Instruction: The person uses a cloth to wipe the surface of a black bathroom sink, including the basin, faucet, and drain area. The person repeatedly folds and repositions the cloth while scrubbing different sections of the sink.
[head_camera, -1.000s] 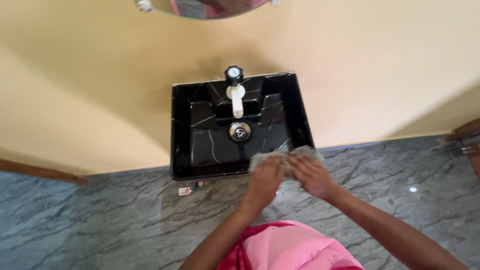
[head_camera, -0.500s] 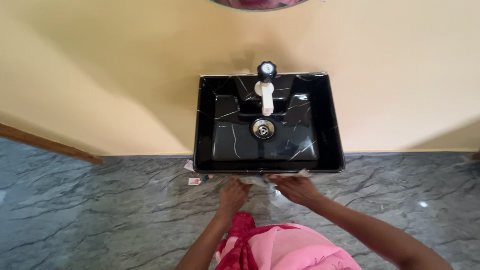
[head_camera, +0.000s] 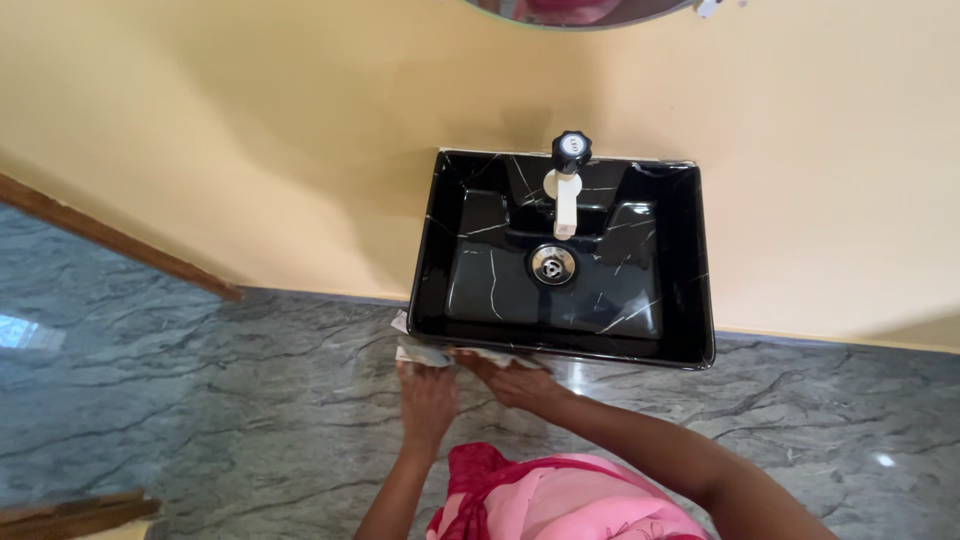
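Head view: both hands (head_camera: 470, 390) on cloth (head_camera: 440, 355) under sink (head_camera: 690, 300).

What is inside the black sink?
Inside the black sink sits a shiny metal drain, under a white tap. The front wall's outside is hidden where both hands press a cloth.

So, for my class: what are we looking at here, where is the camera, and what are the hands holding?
There is no machine: a person works with two bare hands. The one picture comes from a camera worn on the head, looking down. A black sink with white veins hangs on a yellow wall, with a white tap and a metal drain. Below is grey marbled floor. The left hand and right hand press a pale cloth against the sink's front edge.
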